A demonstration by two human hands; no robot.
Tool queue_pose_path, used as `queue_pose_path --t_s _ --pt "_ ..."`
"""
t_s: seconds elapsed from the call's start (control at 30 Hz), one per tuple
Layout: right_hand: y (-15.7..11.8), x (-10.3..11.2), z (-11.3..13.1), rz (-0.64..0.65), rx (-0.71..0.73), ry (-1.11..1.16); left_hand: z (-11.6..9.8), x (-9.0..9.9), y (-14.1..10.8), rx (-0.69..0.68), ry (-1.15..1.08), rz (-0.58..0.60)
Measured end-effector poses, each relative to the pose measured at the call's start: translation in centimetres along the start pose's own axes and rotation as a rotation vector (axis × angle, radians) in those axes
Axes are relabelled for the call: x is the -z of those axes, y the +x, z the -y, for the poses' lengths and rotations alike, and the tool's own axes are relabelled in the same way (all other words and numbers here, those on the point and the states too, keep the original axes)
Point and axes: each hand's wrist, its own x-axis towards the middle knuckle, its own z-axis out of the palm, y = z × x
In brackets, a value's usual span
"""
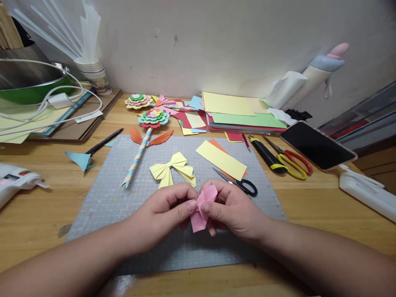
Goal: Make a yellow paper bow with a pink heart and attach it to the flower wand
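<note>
A small folded piece of pink paper [200, 220] is pinched between both hands over the grey cutting mat [102, 202]. My left hand [173, 212] grips its left edge with thumb and fingers. On the right side, the thumb of my right hand [233, 208] presses on the paper's front, with fingers behind it. A yellow paper bow [170, 165] lies just beyond my left hand. Past my right hand are black-handled scissors [249, 187], partly under a yellow strip [221, 159] that rests on orange paper. A paper flower with a striped stem [139, 156] and orange leaves lies farther left.
A glue gun [18, 181] is at the left, near a black pen [105, 141] and blue paper scrap. At right lie a cutter [267, 154], red-yellow scissors [293, 161], a phone [318, 144] and a white device [366, 194]. Coloured paper [241, 117] is stacked by the wall.
</note>
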Motion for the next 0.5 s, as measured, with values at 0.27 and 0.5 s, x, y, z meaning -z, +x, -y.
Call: queue_pose_path --t_s 0.27,0.5 --pt "0.10 0.12 -0.14 0.024 0.054 -0.020 -0.16 -0.06 0.06 -0.081 0.342 -0.081" --pt "0.17 0.29 -0.17 0.018 0.086 -0.063 -0.05 0.08 0.48 -0.059 0.166 -0.173"
